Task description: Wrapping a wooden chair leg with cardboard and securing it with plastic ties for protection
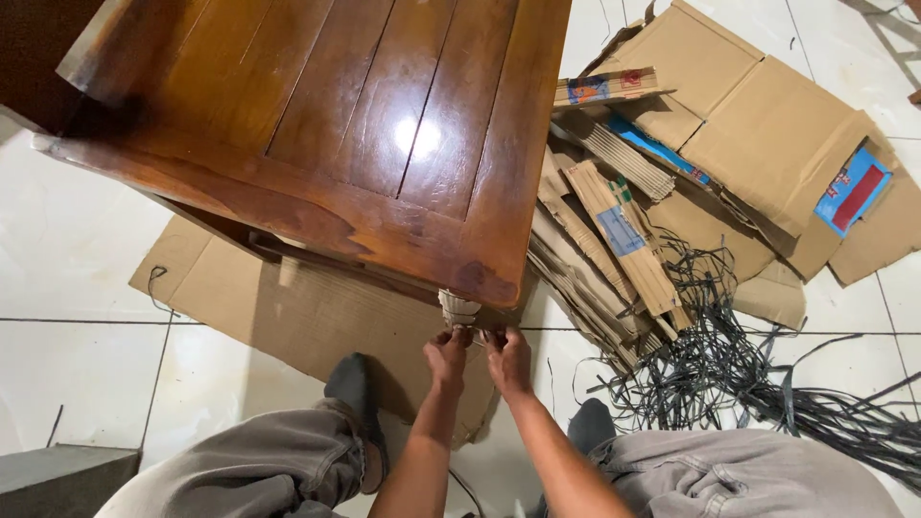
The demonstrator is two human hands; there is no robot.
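A dark glossy wooden table [365, 125] stands over a flat sheet of cardboard [288, 307] on the tiled floor. Under its near right corner a table leg [458, 308] is wrapped in pale cardboard. My left hand [447, 355] and my right hand [507, 357] sit side by side just below that corner, fingertips pinched on the lower edge of the leg wrapping. Both forearms reach up from between my knees in grey trousers.
A heap of flattened cardboard boxes and folded strips [691, 163] lies to the right of the table. Tangled black plastic straps [748, 374] spread over the floor at the right. My dark socked feet [353, 388] rest on the cardboard sheet. A grey object [58, 480] sits at bottom left.
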